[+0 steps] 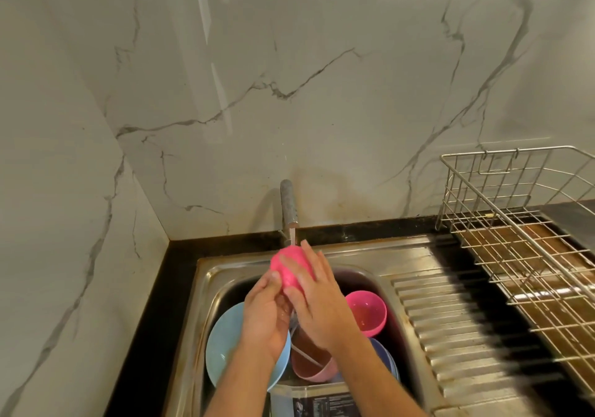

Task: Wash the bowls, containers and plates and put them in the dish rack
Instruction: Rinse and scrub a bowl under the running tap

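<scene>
Obs., head view. Both hands are raised over the sink basin and meet on one pink bowl, held directly under the tap with water running onto it. The bowl is turned so that its outer underside shows.

Left hand: at 7 o'clock of the bowl, fingers curled round its lower edge, thumb pressed on the outer wall.

Right hand: at 4 o'clock of the bowl, fingers laid straight across its outer surface, palm flat against it, not curled.

In the basin, below the hands:
- light blue plate at 8 o'clock, leaning against the left wall;
- second pink bowl at 3 o'clock, mouth up, tilted;
- pale pink container at 6 o'clock, holding brownish water;
- blue bowl at 5 o'clock, partly hidden by the right forearm.

Wire dish rack stands at 3 o'clock of the sink, on the dark surface beyond the ribbed drainboard; no dishes visible in it. A marble-patterned wall rises behind the tap.
</scene>
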